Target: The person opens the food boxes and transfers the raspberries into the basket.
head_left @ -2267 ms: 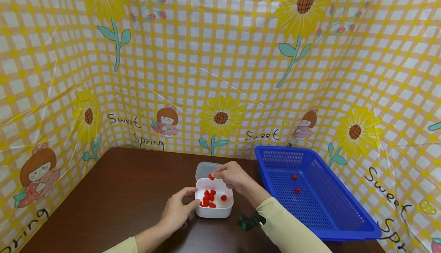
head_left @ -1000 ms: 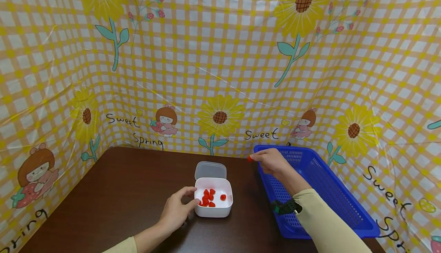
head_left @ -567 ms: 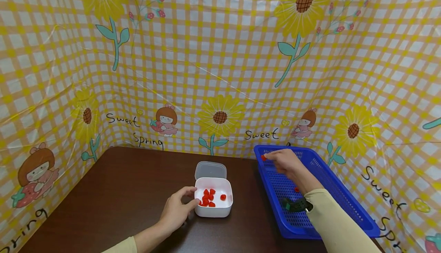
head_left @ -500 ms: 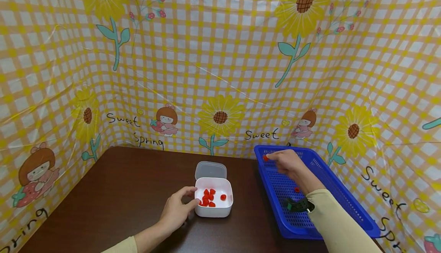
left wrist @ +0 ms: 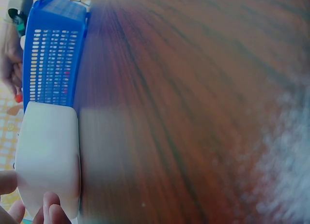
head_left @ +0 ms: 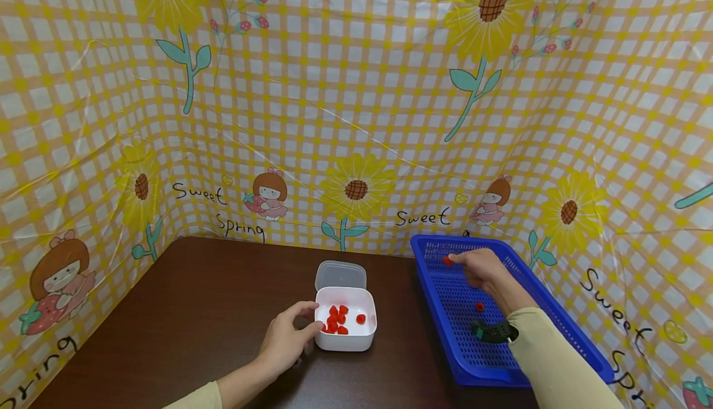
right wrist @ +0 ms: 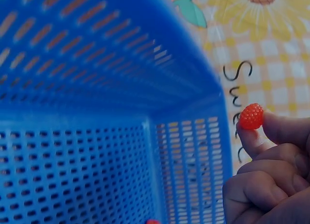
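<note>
My right hand (head_left: 486,270) pinches a red raspberry (right wrist: 252,116) between thumb and index finger, the other fingers curled under. It is over the far left part of the blue basket (head_left: 445,341). In the head view another raspberry (head_left: 479,306) lies on the basket floor; the right forearm covers part of the basket. My left hand (head_left: 284,338) holds a small white box (head_left: 346,342) at its left side, thumb at the rim. Several raspberries (head_left: 332,319) lie inside, mostly bunched at the left, with a single raspberry (head_left: 361,319) apart at the right.
A clear grey lid (head_left: 341,275) lies just behind the white box on the dark wooden table (head_left: 234,291). The basket's raised rim stands to the right of the box. A checked sunflower cloth (head_left: 356,118) walls the table at the back and sides.
My right hand has carried the raspberry from above the white box rightward, past the basket's left rim, and now over the basket. The left hand and the box have stayed put.
</note>
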Tool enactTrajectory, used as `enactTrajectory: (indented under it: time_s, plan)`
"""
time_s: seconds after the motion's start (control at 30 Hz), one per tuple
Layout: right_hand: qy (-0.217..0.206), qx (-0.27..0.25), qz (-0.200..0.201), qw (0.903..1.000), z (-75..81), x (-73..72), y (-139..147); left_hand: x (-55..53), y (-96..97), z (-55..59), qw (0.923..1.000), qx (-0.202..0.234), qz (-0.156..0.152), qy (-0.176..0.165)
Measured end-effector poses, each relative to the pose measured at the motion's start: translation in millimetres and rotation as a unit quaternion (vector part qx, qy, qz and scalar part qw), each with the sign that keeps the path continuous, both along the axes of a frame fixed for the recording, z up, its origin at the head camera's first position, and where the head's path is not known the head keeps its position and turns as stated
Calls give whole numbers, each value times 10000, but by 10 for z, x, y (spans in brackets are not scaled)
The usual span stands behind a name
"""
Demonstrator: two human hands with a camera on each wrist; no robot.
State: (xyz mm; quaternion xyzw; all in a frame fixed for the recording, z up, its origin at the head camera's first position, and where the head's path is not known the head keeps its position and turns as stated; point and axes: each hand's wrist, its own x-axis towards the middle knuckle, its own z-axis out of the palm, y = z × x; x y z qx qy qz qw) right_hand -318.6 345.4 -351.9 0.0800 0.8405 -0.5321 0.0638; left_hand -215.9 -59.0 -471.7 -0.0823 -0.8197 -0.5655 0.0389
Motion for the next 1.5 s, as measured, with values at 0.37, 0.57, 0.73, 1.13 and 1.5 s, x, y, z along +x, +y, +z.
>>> enactTrajectory:
  time_s: [0.37,0.57,0.73,1.13,1.5]
  plan:
    - [-367,576,-406,9968,-180,-21,225,-18,0,-22,10000,18,-36,-1]
    - [-524,760,-408,9949,-244,-22,312,-20,-1,-28,10000,57,-49,-28]
    - [-721,1071,-331,9911,-302,-54,402,-24,1,-20,10000,51,-55,-14]
    - [-621,1053,-242,9922,-226,-37,339,-30,-7,0,10000,16,-43,-29]
    - [-24,627,452,9970,67,63,-143,-40,-17,-16,10000,30,-22,-38]
